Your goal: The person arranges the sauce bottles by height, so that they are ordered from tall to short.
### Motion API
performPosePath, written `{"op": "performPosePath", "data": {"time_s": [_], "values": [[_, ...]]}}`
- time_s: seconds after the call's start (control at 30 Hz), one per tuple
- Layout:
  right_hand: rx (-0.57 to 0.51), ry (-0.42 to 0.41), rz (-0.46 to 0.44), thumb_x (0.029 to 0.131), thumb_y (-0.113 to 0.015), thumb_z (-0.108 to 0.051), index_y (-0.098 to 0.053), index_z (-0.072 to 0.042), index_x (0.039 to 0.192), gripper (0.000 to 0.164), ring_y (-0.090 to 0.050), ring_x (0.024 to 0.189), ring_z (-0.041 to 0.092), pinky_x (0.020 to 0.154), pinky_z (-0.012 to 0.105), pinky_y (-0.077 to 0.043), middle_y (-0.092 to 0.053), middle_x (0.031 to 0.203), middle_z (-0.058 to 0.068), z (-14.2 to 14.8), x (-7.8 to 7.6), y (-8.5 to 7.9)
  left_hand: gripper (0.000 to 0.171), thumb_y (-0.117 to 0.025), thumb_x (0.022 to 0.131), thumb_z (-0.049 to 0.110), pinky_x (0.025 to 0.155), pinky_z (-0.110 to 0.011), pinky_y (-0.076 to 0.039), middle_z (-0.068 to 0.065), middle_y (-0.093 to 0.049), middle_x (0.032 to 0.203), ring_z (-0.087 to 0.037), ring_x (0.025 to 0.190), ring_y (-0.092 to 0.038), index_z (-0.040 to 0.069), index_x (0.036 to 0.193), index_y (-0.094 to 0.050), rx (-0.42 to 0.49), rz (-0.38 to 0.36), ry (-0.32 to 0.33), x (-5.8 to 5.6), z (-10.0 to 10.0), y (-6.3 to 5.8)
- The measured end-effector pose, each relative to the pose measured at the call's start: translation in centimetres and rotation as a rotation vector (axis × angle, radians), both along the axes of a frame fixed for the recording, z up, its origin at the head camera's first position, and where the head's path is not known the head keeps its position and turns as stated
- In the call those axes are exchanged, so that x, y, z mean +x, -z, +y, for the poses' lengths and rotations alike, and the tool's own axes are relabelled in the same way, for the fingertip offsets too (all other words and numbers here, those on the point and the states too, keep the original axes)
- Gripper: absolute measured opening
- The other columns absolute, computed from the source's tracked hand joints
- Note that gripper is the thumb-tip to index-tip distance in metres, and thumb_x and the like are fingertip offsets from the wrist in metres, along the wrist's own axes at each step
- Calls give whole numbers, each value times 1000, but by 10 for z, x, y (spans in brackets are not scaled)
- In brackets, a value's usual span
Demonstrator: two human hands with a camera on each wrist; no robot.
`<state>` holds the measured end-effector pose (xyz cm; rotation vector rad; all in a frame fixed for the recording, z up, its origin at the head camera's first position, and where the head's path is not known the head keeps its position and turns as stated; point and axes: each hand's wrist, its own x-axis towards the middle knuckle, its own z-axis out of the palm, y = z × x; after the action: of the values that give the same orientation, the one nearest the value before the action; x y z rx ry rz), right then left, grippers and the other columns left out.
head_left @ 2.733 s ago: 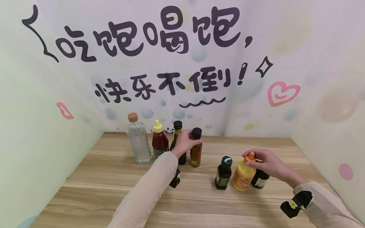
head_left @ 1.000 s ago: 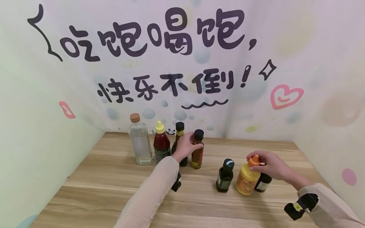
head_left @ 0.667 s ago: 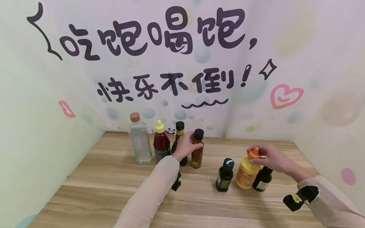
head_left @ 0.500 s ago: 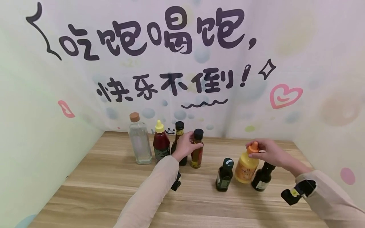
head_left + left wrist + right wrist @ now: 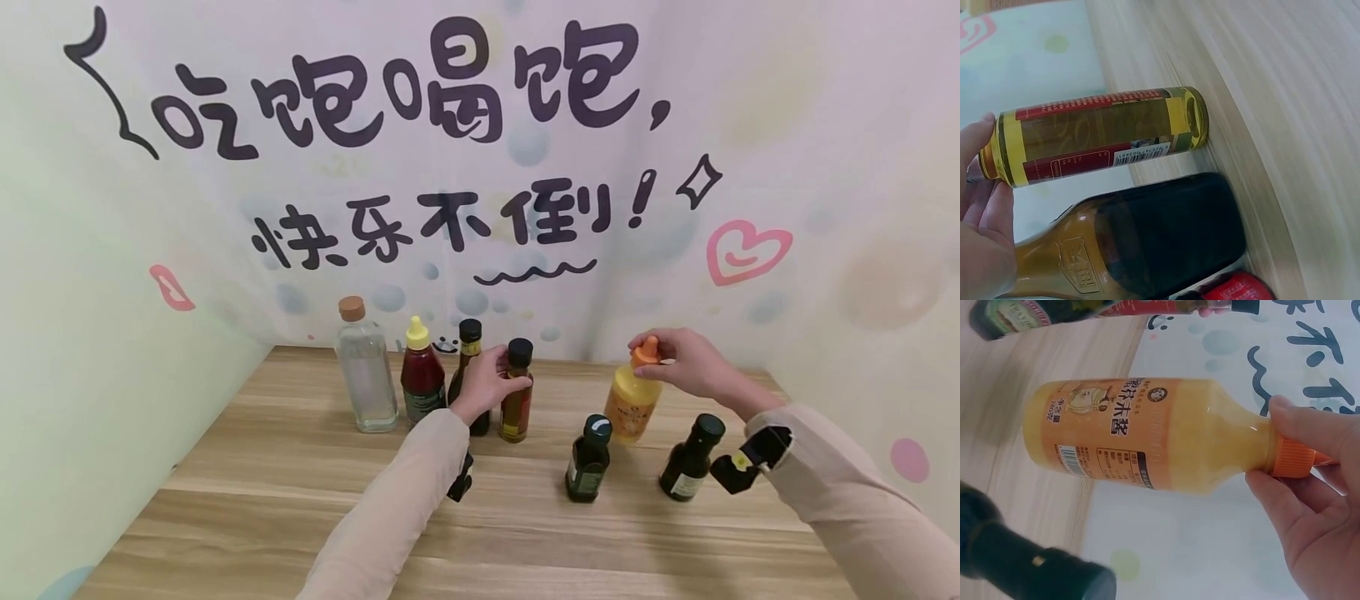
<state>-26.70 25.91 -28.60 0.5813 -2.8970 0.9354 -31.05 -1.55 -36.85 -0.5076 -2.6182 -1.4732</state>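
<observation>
My left hand (image 5: 486, 385) pinches the neck of a small black-capped oil bottle (image 5: 516, 408), upright at the back of the table. In the left wrist view, this oil bottle (image 5: 1085, 134) has clear golden glass and a red label. At the right, my right hand (image 5: 693, 365) holds a yellow mustard squeeze bottle (image 5: 632, 404) by its orange cap. Thumb and fingers close round that cap (image 5: 1292, 457) in the right wrist view. Whether the mustard bottle touches the table cannot be told. A dark square bottle (image 5: 588, 462) and a dark round bottle (image 5: 686, 462) stand in front of it.
Left of the oil bottle stand a dark sauce bottle (image 5: 470, 342), a red sauce bottle (image 5: 423, 375) with yellow nozzle and a tall clear bottle (image 5: 366, 375). A printed cloth (image 5: 630, 283) hangs behind the wooden table (image 5: 525, 542).
My right hand has moved the mustard bottle back towards the cloth and slightly left, uncovering the dark round bottle. My left hand has stayed on the oil bottle's neck.
</observation>
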Motion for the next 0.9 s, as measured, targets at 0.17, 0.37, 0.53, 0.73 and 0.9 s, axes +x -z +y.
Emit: {"op": "performPosePath", "data": {"time_s": [0.17, 0.37, 0.53, 0.73, 0.9], "values": [[-25, 3, -6, 78, -67, -9, -57, 2, 106, 32, -57, 89, 29, 75, 40, -49, -59, 101, 18, -10, -10, 1, 36, -71, 76, 16, 84, -35, -46, -11, -61, 104, -23, 98, -58, 3, 106, -56, -3, -4, 0, -1, -1, 0], [-78, 12, -37, 78, -67, -8, -57, 3, 106, 32, -56, 88, 28, 76, 39, -48, -59, 102, 19, -24, -21, 12, 35, -71, 75, 16, 84, -35, -45, -10, -62, 103, -23, 98, -58, 4, 105, -57, -5, -4, 0, -1, 0, -1], [-118, 6, -76, 78, -67, -8, -56, 5, 108, 34, -55, 86, 26, 75, 36, -48, -59, 100, 18, -37, -27, 23, 36, -71, 75, 18, 83, -34, -46, -10, -62, 102, -23, 97, -58, 4, 104, -57, -26, 4, 1, -1, 0, 1], [-154, 8, -101, 79, -66, -7, -56, 5, 109, 35, -55, 86, 25, 75, 35, -48, -58, 100, 18, -49, -34, 33, 33, -72, 74, 18, 83, -33, -46, -9, -63, 98, -22, 96, -58, 4, 101, -57, -26, 29, 1, -1, -1, -2], [-174, 5, -125, 79, -65, -7, -56, 3, 110, 34, -55, 88, 24, 75, 35, -47, -58, 101, 17, -57, -39, 43, 34, -72, 74, 18, 82, -33, -46, -10, -62, 99, -22, 95, -59, 4, 102, -57, -25, 29, 4, 0, -1, -1]]}}
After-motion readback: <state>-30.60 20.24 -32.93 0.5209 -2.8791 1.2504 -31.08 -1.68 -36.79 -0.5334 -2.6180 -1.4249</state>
